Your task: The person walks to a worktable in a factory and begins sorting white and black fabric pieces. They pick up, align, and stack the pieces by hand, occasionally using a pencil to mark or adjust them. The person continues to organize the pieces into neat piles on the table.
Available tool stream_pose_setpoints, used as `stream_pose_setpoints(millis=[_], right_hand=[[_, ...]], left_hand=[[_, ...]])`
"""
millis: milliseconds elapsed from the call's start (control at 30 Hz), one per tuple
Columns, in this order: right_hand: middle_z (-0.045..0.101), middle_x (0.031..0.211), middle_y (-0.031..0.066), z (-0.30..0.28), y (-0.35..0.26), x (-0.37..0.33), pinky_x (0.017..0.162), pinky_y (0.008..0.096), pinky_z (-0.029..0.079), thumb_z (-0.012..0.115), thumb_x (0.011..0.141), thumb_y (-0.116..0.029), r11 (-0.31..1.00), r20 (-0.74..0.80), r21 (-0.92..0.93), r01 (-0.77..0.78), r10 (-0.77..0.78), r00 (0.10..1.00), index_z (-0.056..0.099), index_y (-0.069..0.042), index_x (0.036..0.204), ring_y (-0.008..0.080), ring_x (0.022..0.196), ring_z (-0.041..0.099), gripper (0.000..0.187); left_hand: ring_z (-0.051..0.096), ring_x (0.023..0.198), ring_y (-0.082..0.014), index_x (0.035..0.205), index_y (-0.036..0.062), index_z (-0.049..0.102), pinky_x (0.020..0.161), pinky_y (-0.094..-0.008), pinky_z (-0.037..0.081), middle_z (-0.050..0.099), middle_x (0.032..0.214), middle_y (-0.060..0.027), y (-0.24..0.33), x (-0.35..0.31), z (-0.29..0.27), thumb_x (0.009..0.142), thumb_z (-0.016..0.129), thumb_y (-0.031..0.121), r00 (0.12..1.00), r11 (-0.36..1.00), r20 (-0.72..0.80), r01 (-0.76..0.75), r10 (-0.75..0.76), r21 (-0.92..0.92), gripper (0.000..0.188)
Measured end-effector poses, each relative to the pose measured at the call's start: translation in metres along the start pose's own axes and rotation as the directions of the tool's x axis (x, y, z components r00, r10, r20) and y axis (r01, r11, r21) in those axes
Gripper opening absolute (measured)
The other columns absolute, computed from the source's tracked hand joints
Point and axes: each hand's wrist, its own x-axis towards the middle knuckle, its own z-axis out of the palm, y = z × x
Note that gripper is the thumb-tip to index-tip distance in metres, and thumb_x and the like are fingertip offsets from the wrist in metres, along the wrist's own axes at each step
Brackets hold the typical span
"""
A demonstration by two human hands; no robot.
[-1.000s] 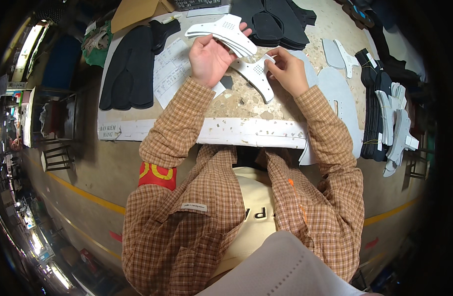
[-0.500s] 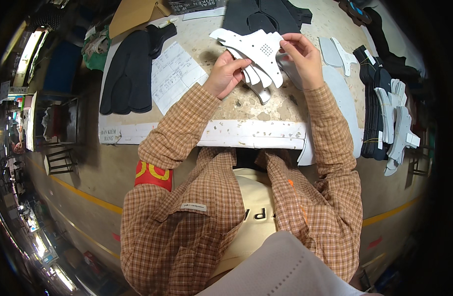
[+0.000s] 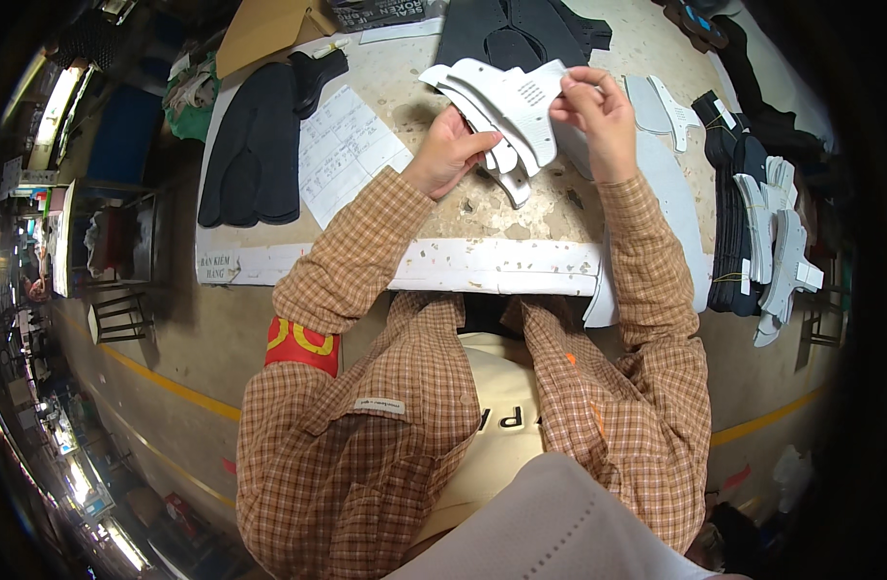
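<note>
Orange-brown checked shirt sleeves (image 3: 366, 251) with a red armband (image 3: 303, 345), yellow marks on it. Cut pieces (image 3: 506, 101) are pale grey-white, one dotted. Black pieces (image 3: 255, 145) on a beige speckled desk (image 3: 521, 208), plus white paper (image 3: 347, 150).

You're at a shoe-factory workbench.
Cut white pieces (image 3: 506, 106), black stacks (image 3: 255, 145) and a paper form (image 3: 347, 150) cover the table (image 3: 521, 208).

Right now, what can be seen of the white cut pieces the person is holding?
The stack of white cut pieces is a fanned bundle of flat, curved sheet parts, like thin board or synthetic leather. The top piece has a small patch of punched dots. The left hand supports the bundle from below, the right hand pinches its upper right edge. It is held tilted just above the worn workbench, lower ends near the surface.
</note>
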Motion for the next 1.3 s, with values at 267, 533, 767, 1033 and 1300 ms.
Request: stream_pose_setpoints(millis=[267, 533, 767, 1033, 1300], right_hand=[[0.064, 0.084, 0.0093, 0.011, 0.006, -0.006, 0.067, 0.0235, 0.057, 0.058, 0.089, -0.004, 0.999, -0.013, -0.024, -0.033, 0.033, 0.999, 0.052, 0.004, 0.102, 0.0126, 0.073, 0.065, 0.017], [0.063, 0.088, 0.0063, 0.014, 0.007, -0.010, 0.069, 0.0237, 0.055, 0.060, 0.089, -0.008, 0.988, -0.009, -0.152, 0.027, -0.029, 1.000, 0.054, 0.002, 0.105, 0.0113, 0.078, 0.063, 0.020], [0.066, 0.088, 0.0072, 0.006, 0.005, -0.002, 0.063, 0.0225, 0.056, 0.060, 0.089, -0.012, 0.920, 0.072, -0.387, 0.055, -0.029, 0.997, 0.058, 0.003, 0.108, 0.0113, 0.074, 0.065, 0.024], [0.067, 0.084, 0.0072, -0.005, 0.011, 0.005, 0.065, 0.0201, 0.055, 0.061, 0.090, -0.014, 0.989, 0.076, -0.079, -0.122, 0.128, 0.989, 0.059, 0.002, 0.110, 0.0104, 0.071, 0.065, 0.026], [0.066, 0.077, 0.0075, 0.012, 0.036, -0.008, 0.060, 0.0206, 0.054, 0.063, 0.086, -0.010, 0.900, 0.122, -0.404, -0.165, 0.232, 0.965, 0.059, 0.004, 0.103, 0.0097, 0.063, 0.064, 0.022]], left_hand=[[0.060, 0.100, -0.0172, 0.120, -0.0036, 0.041, 0.086, -0.0302, 0.053, 0.057, 0.113, -0.0137, 0.003, -0.002, 0.002, 0.085, 0.055, -0.001, 1.000, 1.000, 0.024, -0.003, 0.003, 0.019, 0.038], [0.060, 0.098, -0.0157, 0.119, -0.0038, 0.042, 0.084, -0.0288, 0.053, 0.058, 0.112, -0.0129, 0.003, -0.002, 0.006, 0.090, 0.055, 0.006, 1.000, 1.000, -0.010, 0.003, -0.003, -0.002, 0.033], [0.061, 0.099, -0.0199, 0.118, -0.0048, 0.042, 0.085, -0.0320, 0.055, 0.058, 0.113, -0.0154, 0.003, -0.001, 0.006, 0.091, 0.053, 0.005, 1.000, 0.998, -0.002, -0.020, 0.020, 0.060, 0.031], [0.057, 0.109, -0.0353, 0.129, -0.0095, 0.032, 0.088, -0.0416, 0.055, 0.050, 0.122, -0.0277, 0.050, 0.005, -0.016, 0.094, 0.036, 0.004, 0.895, 0.909, -0.185, -0.415, 0.405, -0.021, 0.038], [0.043, 0.125, -0.0369, 0.139, -0.0055, 0.024, 0.104, -0.0452, 0.039, 0.040, 0.137, -0.0252, 0.049, 0.004, -0.022, 0.094, 0.029, 0.016, 0.925, 0.929, -0.109, -0.369, 0.365, -0.020, 0.050]])
